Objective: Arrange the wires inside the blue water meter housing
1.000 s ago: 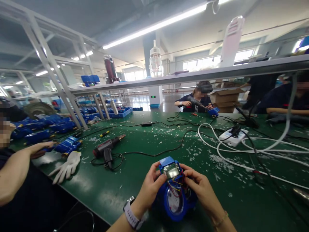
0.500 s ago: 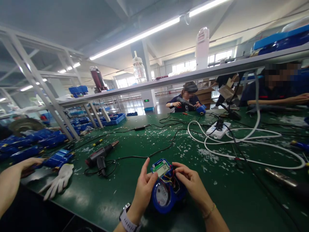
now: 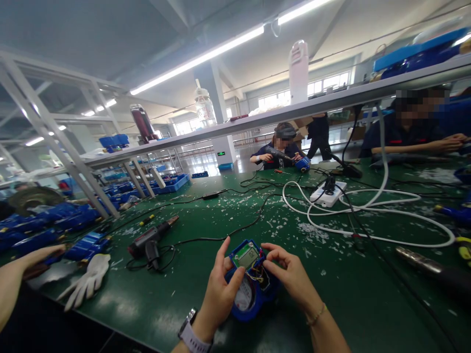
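Note:
A blue meter (image 3: 253, 310) with an open housing sits low in front of me. Its small circuit board carries a lit grey display (image 3: 249, 257). Below the display is a round clear window, and thin red and yellow wires (image 3: 260, 278) show in the opening to the right. My left hand (image 3: 221, 284) holds the meter's left side, thumb at the display's lower edge. At the right edge, my right hand (image 3: 289, 274) has thumb and fingers closed at the housing beside the wires; its exact grip point is partly hidden.
A heat gun (image 3: 149, 242) lies left of the meter, near a white glove (image 3: 90, 280) and another person's hand (image 3: 46, 257) at blue meters. White cable (image 3: 382, 240), a power strip (image 3: 328, 194) and a metal-nozzled tool (image 3: 419, 260) lie right. Two people sit across the green table (image 3: 154, 304).
The view has shifted slightly. The meter is tilted a little differently, and my left thumb has moved slightly over the display's edge. My right fingers stay at the wire side.

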### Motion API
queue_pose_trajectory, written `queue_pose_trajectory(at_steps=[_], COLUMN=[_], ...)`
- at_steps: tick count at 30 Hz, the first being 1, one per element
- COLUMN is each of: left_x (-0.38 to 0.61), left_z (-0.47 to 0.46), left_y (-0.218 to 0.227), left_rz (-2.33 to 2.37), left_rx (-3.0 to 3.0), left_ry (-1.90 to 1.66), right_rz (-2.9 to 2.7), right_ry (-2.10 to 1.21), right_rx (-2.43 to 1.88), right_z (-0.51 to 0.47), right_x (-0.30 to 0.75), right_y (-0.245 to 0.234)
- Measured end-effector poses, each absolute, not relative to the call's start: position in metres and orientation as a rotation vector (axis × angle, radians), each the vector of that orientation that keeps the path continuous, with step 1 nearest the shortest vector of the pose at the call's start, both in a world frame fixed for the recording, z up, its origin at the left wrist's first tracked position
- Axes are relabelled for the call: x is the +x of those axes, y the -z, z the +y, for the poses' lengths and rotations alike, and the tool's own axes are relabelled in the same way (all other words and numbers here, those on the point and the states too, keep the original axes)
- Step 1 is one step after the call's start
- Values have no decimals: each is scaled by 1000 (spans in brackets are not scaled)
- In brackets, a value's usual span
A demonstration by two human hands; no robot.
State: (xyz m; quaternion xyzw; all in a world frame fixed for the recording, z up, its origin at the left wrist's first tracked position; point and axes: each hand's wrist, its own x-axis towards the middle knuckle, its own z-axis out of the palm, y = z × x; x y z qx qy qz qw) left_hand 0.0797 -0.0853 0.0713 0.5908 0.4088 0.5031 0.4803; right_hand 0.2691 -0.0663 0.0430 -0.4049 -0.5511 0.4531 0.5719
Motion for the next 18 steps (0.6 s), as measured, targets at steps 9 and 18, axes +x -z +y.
queue_pose_trajectory(at_steps=[9,18], left_x=[80,74], left_z=[-83,-79], left_y=[-67,-61], left_rz=[1003,969], left_rx=[1491,1458], left_ry=[-1202,-1193], right_rz=[-1264,-1114], right_ry=[-1152,-1325], right_rx=[-916,-852], right_z=[-69,-69], right_x=[272,272], right_y=[-45,-45])
